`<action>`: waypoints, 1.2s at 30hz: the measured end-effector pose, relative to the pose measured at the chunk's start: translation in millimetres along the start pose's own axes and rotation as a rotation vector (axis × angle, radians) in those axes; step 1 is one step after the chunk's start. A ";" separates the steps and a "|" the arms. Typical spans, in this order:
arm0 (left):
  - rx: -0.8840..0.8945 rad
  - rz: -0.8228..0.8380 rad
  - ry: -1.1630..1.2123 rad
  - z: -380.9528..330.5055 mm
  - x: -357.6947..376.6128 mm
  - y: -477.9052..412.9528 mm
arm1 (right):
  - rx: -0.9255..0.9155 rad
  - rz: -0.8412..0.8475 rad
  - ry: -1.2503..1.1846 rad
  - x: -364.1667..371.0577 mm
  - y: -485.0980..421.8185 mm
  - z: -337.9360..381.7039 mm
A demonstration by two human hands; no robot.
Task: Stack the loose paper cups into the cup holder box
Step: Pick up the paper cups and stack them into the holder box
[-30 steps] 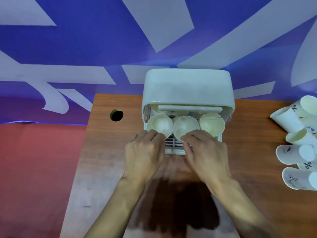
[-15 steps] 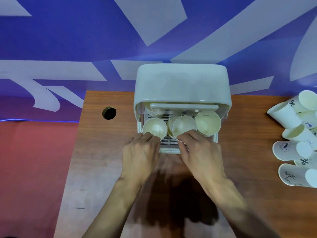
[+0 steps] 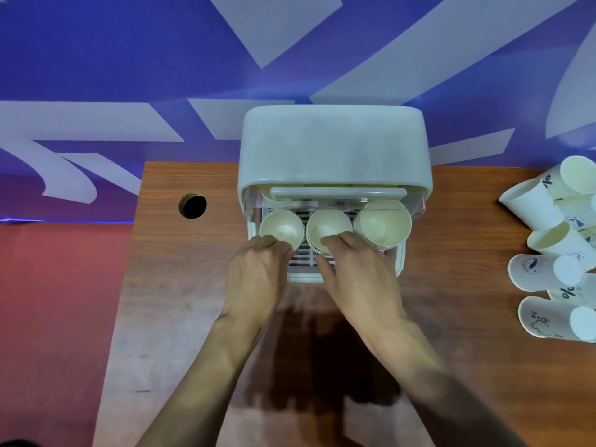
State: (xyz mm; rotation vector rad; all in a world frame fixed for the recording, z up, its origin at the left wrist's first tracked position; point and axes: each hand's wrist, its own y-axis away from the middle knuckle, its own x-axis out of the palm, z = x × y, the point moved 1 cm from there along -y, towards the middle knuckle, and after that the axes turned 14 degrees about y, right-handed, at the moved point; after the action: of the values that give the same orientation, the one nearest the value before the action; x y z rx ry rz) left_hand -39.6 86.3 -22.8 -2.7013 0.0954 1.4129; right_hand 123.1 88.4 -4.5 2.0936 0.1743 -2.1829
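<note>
Two bare forearms reach in over the near edge of the wooden table (image 3: pixel 193 301). The left hand (image 3: pixel 258 275) has its grip curled round the near wall of the left cup (image 3: pixel 280 225), while the right hand (image 3: pixel 358 275) pinches the near rim of the middle cup (image 3: pixel 327 225), fingers over the lip and thumb below. Both cups sit with mouths open to the camera on the slatted tray (image 3: pixel 301 258) of the cup holder box (image 3: pixel 333 150), beside a nested stack (image 3: pixel 385 222) under its pale hood. Loose paper cups (image 3: pixel 545 250) lie tumbled at the table's right edge. Light and thin-walled, such cups would likely crush under a squeeze, so the stiffer rolled rim looks the safest hold. A blue-and-white wall (image 3: pixel 129 59) stands behind.
</note>
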 end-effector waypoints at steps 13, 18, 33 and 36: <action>-0.053 -0.031 0.049 -1.3 0.8 1.5 | -0.039 0.038 0.083 27.7 -12.2 2.2; 0.002 -0.090 0.056 -30.5 -14.2 3.1 | 0.019 -0.088 -0.082 -7.7 13.9 -9.1; 0.541 0.247 0.142 -274.2 124.7 10.0 | 0.469 -0.102 -0.042 -51.4 148.9 -251.5; 0.534 0.351 0.091 -304.4 168.0 11.2 | 0.527 -0.055 0.003 -43.3 174.1 -299.8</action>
State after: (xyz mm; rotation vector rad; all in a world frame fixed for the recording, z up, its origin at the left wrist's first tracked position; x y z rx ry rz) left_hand 303.5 39.6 11.3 -2.3620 0.8573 1.1185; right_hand 448.4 -35.6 25.4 2.3589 -0.3916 -2.4634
